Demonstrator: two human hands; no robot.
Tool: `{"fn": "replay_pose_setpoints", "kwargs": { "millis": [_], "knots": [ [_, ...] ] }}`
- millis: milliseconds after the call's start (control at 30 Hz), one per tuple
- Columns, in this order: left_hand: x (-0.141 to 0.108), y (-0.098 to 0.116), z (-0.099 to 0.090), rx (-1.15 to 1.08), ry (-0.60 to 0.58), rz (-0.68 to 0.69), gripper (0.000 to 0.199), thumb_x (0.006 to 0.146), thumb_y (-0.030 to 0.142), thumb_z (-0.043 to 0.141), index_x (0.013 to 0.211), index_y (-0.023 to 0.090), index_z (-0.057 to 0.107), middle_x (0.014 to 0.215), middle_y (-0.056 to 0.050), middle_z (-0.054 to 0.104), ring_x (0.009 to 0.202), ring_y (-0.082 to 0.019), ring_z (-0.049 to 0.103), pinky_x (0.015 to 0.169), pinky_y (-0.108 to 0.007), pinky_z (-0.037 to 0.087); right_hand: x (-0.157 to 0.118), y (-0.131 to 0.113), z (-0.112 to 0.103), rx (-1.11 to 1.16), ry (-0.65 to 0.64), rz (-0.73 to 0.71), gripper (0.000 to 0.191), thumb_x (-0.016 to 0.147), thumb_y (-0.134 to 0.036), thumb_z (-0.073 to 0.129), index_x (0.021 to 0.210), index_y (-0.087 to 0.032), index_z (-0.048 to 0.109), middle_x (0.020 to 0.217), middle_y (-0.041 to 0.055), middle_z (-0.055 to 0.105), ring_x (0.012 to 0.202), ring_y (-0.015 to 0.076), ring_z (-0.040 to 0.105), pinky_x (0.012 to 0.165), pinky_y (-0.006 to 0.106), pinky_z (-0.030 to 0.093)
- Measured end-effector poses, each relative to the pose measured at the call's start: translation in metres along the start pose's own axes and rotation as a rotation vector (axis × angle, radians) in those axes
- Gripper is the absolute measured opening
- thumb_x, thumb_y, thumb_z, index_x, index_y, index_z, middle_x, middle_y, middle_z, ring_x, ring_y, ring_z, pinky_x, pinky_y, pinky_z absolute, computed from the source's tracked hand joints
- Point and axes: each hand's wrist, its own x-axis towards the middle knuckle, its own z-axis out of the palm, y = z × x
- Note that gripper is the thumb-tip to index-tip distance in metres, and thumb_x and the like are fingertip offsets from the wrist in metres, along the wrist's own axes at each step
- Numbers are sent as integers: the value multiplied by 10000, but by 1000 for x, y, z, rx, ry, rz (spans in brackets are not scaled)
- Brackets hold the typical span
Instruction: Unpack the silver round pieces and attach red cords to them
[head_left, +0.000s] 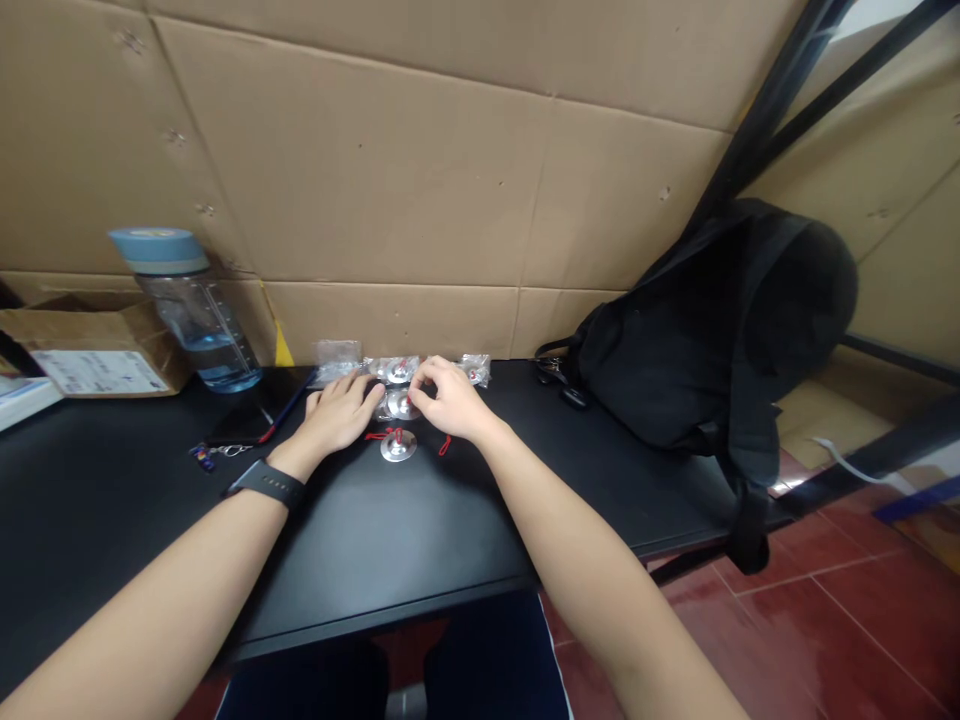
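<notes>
Three small silver metal discs with red cords stand in a column on the black table: a near disc [398, 447], a middle disc [401, 404] and a far disc [400, 371]. My right hand [448, 398] is closed in a pinch at the red cord of the middle disc. My left hand [340, 408] lies with its fingers spread, palm down, just left of the discs; its thumb tip is beside the middle one. Clear plastic bags [339, 362] lie along the cardboard wall behind the hands. A red cord loop [445, 446] hangs out below my right hand.
At the left are a water bottle [196, 320], an open cardboard box [105, 350], a phone [251, 415] and a keychain [217, 453]. A black backpack [675, 340] covers the table's right side. A cardboard wall [420, 180] rises behind.
</notes>
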Motion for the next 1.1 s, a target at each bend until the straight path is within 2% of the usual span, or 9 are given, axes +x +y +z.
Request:
{"fn": "replay_pose_setpoints", "kwargs": {
  "millis": [200, 367, 433, 533, 633, 733, 900, 1033, 1100],
  "knots": [
    [1, -5, -4, 54, -43, 2, 715, 993, 666, 224, 1343, 205, 645, 1488, -194, 565, 1379, -415, 504, 1089, -605, 353, -1, 0, 2, -23, -42, -13, 131, 817, -100, 631, 733, -195, 600, 882, 30, 613, 890, 183, 574, 905, 310, 442],
    [-4, 3, -13, 151, -17, 22, 612, 985, 636, 303, 1054, 180, 705, 1246, -197, 711, 1216, -406, 615, 983, -542, 434, -2, 2, 2, -23, -60, -32, 126, 818, -97, 622, 737, -191, 603, 887, 37, 640, 880, 181, 583, 886, 305, 446],
    [-7, 7, -17, 177, 45, 35, 528, 985, 573, 358, 1038, 174, 699, 1223, -202, 709, 1187, -409, 620, 954, -548, 447, -2, 2, 1, -27, -73, -29, 118, 819, -102, 624, 741, -189, 607, 875, 35, 646, 861, 179, 585, 863, 302, 447],
    [-10, 13, -25, 166, 203, 64, 418, 982, 461, 414, 1119, 180, 691, 1243, -190, 687, 1179, -383, 621, 957, -535, 453, -3, 3, 1, -25, -123, -3, 111, 819, -106, 628, 745, -187, 615, 850, 29, 662, 810, 169, 590, 800, 287, 447],
    [-14, 20, -34, 99, 356, 117, 352, 977, 373, 445, 1180, 209, 680, 1236, -147, 678, 1169, -331, 633, 969, -473, 468, -4, 4, 3, -10, -185, 28, 105, 817, -99, 629, 749, -179, 627, 813, 25, 674, 756, 155, 598, 744, 270, 438],
    [-18, 29, -41, -3, 421, 226, 357, 931, 251, 490, 1251, 223, 647, 1198, -116, 682, 1095, -288, 665, 920, -400, 504, -6, 4, 4, 7, -241, 41, 105, 812, -87, 629, 753, -174, 639, 778, 18, 684, 722, 148, 598, 721, 262, 428],
    [-28, 47, -40, -222, 362, 423, 385, 910, 172, 499, 1269, 233, 624, 1144, -74, 720, 972, -232, 701, 885, -346, 531, -7, 4, 5, 3, -347, 65, 125, 801, -72, 605, 752, -178, 650, 733, 11, 688, 670, 143, 585, 688, 263, 407],
    [-33, 58, -32, -258, 257, 519, 252, 905, 193, 537, 1113, 233, 674, 1081, -56, 755, 966, -236, 711, 889, -349, 535, -8, 4, 5, 6, -435, 93, 119, 770, -86, 618, 701, -179, 646, 701, 14, 682, 654, 156, 590, 668, 273, 404],
    [-34, 61, -31, -256, 218, 525, 196, 906, 216, 552, 1051, 242, 681, 1057, -46, 769, 961, -236, 719, 873, -342, 536, -8, 3, 5, -1, -445, 85, 122, 776, -93, 611, 694, -176, 646, 691, 14, 675, 646, 154, 583, 652, 271, 399]
  ]
}}
